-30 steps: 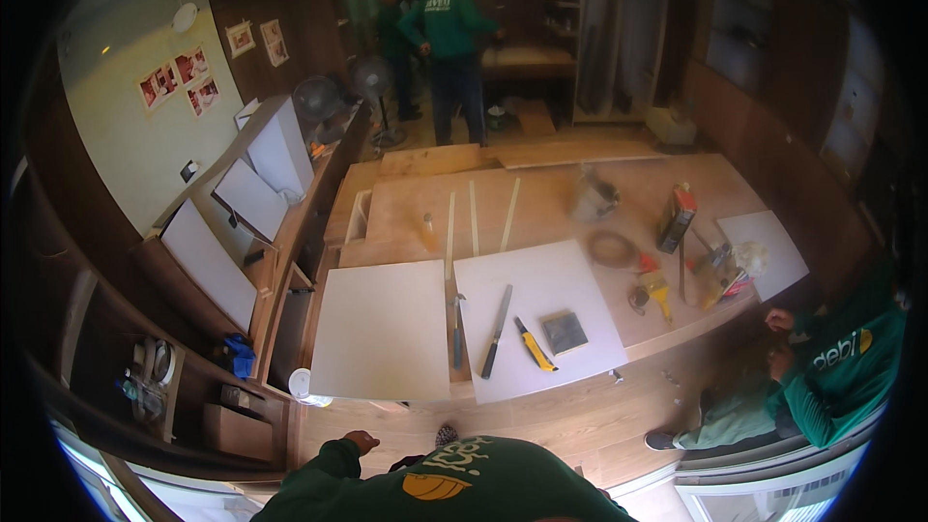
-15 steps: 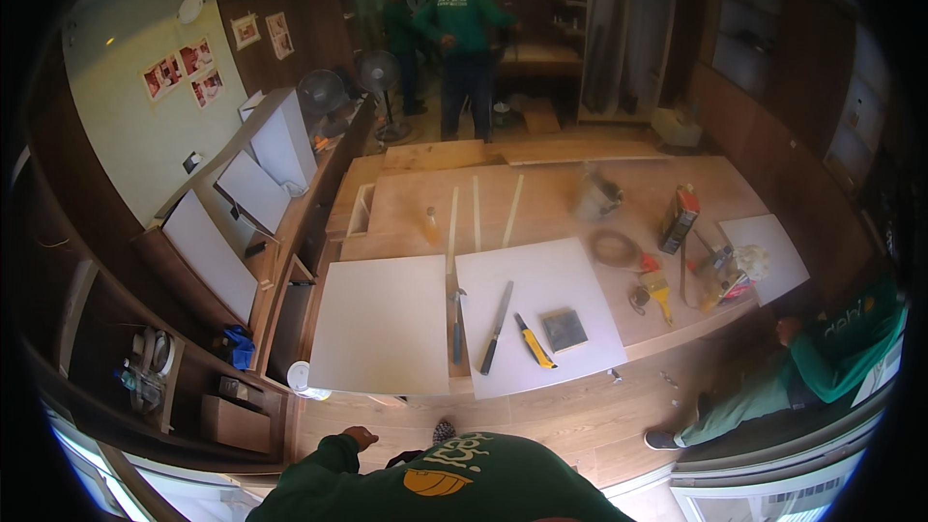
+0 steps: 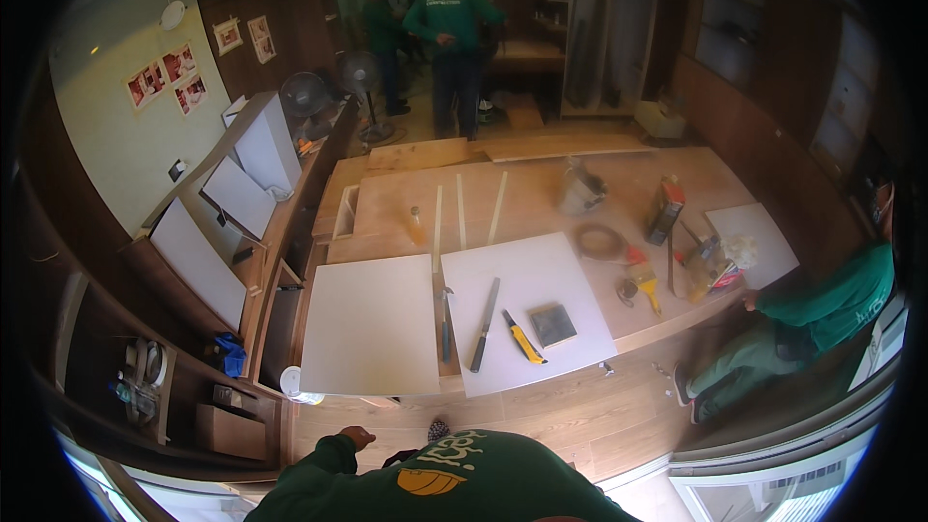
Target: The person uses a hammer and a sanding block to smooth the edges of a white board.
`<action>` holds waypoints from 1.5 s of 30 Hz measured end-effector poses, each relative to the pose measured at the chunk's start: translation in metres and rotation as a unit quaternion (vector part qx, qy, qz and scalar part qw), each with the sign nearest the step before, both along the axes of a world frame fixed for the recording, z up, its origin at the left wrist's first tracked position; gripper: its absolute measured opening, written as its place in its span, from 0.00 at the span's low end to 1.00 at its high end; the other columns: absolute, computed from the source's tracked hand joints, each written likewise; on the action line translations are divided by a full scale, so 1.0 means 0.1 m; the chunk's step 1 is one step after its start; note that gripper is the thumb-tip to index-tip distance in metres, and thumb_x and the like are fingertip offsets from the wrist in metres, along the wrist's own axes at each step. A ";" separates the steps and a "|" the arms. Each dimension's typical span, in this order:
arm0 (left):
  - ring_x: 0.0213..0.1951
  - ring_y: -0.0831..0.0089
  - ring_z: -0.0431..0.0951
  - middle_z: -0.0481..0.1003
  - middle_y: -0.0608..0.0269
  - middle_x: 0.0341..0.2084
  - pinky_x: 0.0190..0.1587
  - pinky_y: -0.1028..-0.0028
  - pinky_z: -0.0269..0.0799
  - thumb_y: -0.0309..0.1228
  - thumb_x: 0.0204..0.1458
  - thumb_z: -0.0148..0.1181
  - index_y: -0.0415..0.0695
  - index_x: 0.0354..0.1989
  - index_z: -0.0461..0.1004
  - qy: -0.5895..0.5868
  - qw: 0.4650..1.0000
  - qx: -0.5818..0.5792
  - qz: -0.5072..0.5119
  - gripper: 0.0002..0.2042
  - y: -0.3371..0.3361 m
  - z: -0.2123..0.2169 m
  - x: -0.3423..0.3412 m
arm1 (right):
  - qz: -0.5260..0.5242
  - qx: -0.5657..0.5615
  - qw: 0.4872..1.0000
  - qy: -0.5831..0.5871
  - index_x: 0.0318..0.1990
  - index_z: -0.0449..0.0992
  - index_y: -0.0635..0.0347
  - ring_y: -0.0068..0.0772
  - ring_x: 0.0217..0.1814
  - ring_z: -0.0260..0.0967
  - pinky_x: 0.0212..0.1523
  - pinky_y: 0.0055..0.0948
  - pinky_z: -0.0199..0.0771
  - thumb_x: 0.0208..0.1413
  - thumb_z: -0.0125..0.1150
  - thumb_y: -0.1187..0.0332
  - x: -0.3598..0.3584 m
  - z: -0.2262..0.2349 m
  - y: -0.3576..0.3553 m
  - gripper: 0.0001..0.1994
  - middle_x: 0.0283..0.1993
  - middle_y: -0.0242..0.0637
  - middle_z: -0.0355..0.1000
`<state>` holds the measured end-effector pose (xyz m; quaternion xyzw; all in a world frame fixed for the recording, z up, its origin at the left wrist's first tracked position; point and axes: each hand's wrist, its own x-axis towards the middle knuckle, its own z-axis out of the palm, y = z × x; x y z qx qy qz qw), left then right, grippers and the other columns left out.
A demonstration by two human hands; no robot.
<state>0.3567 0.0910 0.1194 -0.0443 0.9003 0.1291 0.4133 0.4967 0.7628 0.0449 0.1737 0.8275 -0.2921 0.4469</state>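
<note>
My left hand (image 3: 358, 438) hangs low beside my body, short of the worktable's near edge; its fingers are too small to read, and nothing shows in it. My right hand is out of the picture. Nearest the left hand lies a white panel (image 3: 369, 324) on the table. Beside it, a second white panel (image 3: 570, 275) carries a long grey-bladed tool with a dark handle (image 3: 485, 326), a yellow utility knife (image 3: 524, 337) and a dark square block (image 3: 553, 325). In the gap between the panels rests a slim dark-handled tool (image 3: 447, 324).
The wooden worktable (image 3: 387, 193) also holds a bucket (image 3: 582, 186), a tape roll (image 3: 600, 242), a yellow brush (image 3: 644, 284) and a tin (image 3: 665, 210). A co-worker (image 3: 822, 304) stands at the right edge; other people (image 3: 452, 19) stand far back. A white tub (image 3: 295, 383) is at left.
The view has shifted slightly, moving the scene left. The co-worker on the right has moved closer to the table, an arm reaching toward its edge. My left hand stays low.
</note>
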 end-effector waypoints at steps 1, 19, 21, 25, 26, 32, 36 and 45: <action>0.58 0.46 0.74 0.77 0.42 0.53 0.63 0.55 0.66 0.58 0.62 0.45 0.40 0.50 0.81 0.000 1.000 0.001 0.002 0.31 -0.02 0.00 0.01 | 0.002 -0.001 1.000 0.000 0.51 0.81 0.45 0.49 0.55 0.75 0.57 0.43 0.72 0.58 0.49 0.41 0.02 0.00 -0.02 0.25 0.50 0.47 0.79; 0.60 0.48 0.73 0.75 0.43 0.56 0.65 0.56 0.64 0.56 0.63 0.44 0.40 0.52 0.80 -0.019 1.000 -0.017 -0.011 0.31 -0.07 0.12 0.08 | -0.018 0.002 1.000 -0.015 0.52 0.81 0.47 0.50 0.57 0.75 0.59 0.42 0.72 0.60 0.50 0.41 0.31 -0.21 -0.09 0.26 0.52 0.48 0.79; 0.60 0.48 0.73 0.75 0.43 0.56 0.65 0.56 0.64 0.57 0.63 0.44 0.40 0.52 0.80 -0.014 1.000 -0.002 -0.028 0.31 0.10 0.13 -0.11 | -0.256 0.032 0.965 -0.053 0.51 0.81 0.51 0.48 0.55 0.77 0.56 0.40 0.73 0.59 0.54 0.42 0.42 -0.54 0.10 0.26 0.50 0.46 0.80; 0.60 0.48 0.73 0.76 0.44 0.56 0.65 0.56 0.64 0.57 0.63 0.43 0.41 0.52 0.80 -0.015 1.000 -0.007 0.006 0.31 0.06 0.09 0.00 | -0.164 0.031 0.986 0.008 0.49 0.82 0.58 0.40 0.48 0.79 0.49 0.39 0.75 0.59 0.60 0.47 0.46 -0.62 0.07 0.24 0.45 0.44 0.82; 0.60 0.48 0.73 0.76 0.44 0.56 0.65 0.56 0.64 0.58 0.63 0.43 0.41 0.52 0.80 -0.015 1.000 -0.010 0.000 0.31 0.04 0.06 0.00 | -0.090 0.034 0.994 0.042 0.49 0.82 0.58 0.40 0.47 0.79 0.49 0.39 0.75 0.59 0.60 0.47 0.44 -0.61 0.08 0.24 0.45 0.44 0.82; 0.56 0.49 0.76 0.79 0.47 0.52 0.63 0.56 0.66 0.57 0.62 0.44 0.42 0.52 0.81 -0.044 0.999 0.009 0.010 0.31 -0.01 -0.04 0.03 | -0.068 0.008 0.997 0.030 0.50 0.81 0.58 0.40 0.47 0.79 0.49 0.40 0.75 0.60 0.59 0.48 0.16 -0.38 0.09 0.23 0.45 0.44 0.82; 0.49 0.48 0.80 0.82 0.50 0.42 0.55 0.52 0.72 0.50 0.65 0.42 0.45 0.47 0.82 0.006 0.983 -0.028 -0.182 0.25 0.05 -0.03 -0.10 | -0.077 0.012 0.997 0.027 0.50 0.81 0.57 0.40 0.47 0.80 0.49 0.40 0.76 0.60 0.59 0.48 0.04 -0.25 0.17 0.23 0.45 0.44 0.82; 0.47 0.46 0.81 0.81 0.43 0.45 0.51 0.50 0.75 0.45 0.64 0.50 0.45 0.49 0.81 0.005 0.984 0.124 -0.130 0.19 0.53 0.25 -0.73 | -0.055 0.001 0.998 0.027 0.51 0.81 0.57 0.41 0.47 0.80 0.49 0.40 0.76 0.61 0.58 0.49 -0.13 -0.12 0.08 0.22 0.44 0.44 0.82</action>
